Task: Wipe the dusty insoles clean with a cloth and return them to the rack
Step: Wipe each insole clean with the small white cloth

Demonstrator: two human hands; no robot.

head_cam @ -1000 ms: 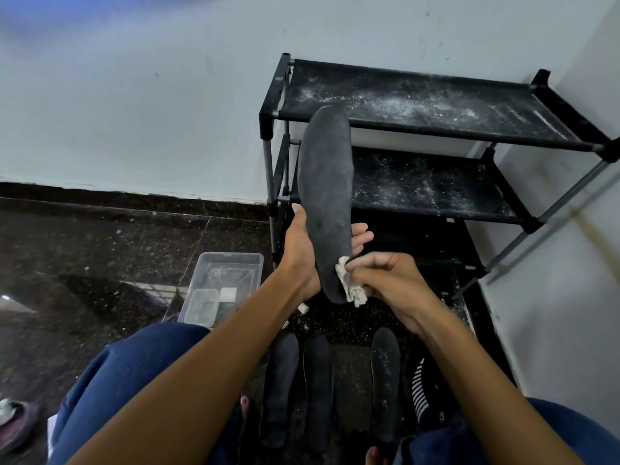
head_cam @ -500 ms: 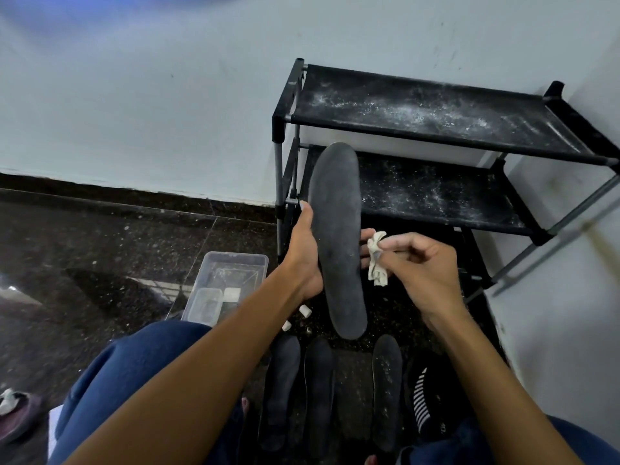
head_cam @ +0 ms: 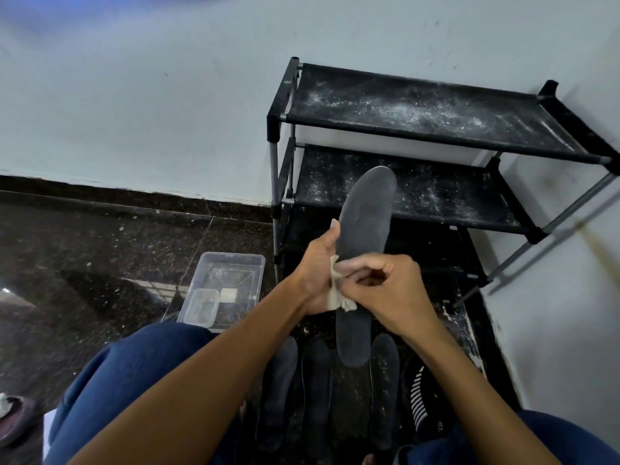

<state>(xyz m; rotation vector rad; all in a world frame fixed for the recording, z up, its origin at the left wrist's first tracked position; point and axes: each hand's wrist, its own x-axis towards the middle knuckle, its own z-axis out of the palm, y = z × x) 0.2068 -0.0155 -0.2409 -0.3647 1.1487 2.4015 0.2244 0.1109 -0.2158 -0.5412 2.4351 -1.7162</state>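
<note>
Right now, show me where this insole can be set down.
Both rack shelves are bare: the top shelf and the middle shelf, though dusty. The floor in front is crowded with three insoles and a striped shoe. Left, the tub borders bare floor.

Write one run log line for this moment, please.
left hand: holds insole | right hand: pinches cloth on insole | rack: dusty
</note>
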